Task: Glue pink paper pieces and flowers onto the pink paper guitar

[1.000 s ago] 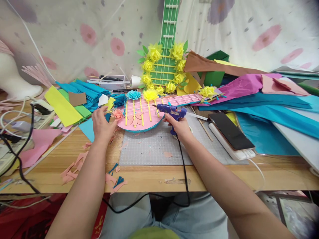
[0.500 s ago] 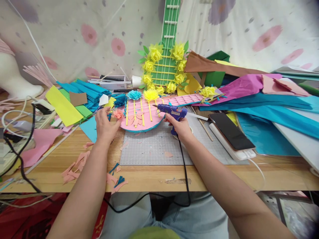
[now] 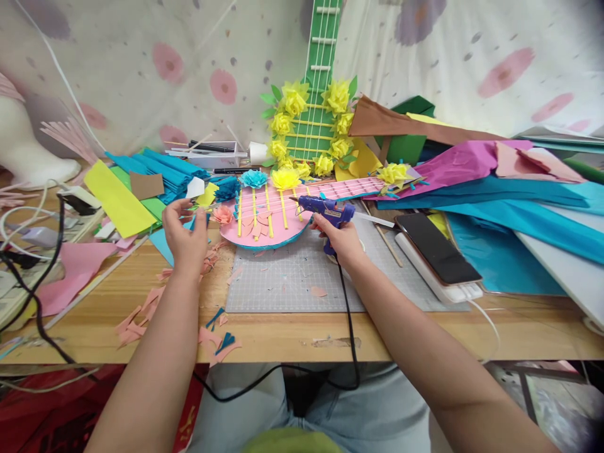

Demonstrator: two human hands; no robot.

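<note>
A pink paper guitar (image 3: 278, 228) with yellow strips and paper flowers lies on the grey cutting mat (image 3: 292, 283). My right hand (image 3: 340, 238) grips a blue glue gun (image 3: 325, 211), its nozzle pointing left over the guitar's body. My left hand (image 3: 184, 236) hovers left of the guitar, near a small peach paper flower (image 3: 223, 215). Its fingers are pinched on a small green-yellow piece that I cannot make out.
A green paper guitar (image 3: 314, 107) with yellow flowers leans on the back wall. Stacks of coloured paper (image 3: 141, 182) lie left; crepe sheets (image 3: 495, 189) and a phone (image 3: 436, 248) lie right. Paper scraps (image 3: 155, 308) and cables (image 3: 33, 251) litter the wooden table.
My left hand has drawn back to the left, away from the guitar's edge, and lifted slightly. The right hand with the glue gun has stayed almost still.
</note>
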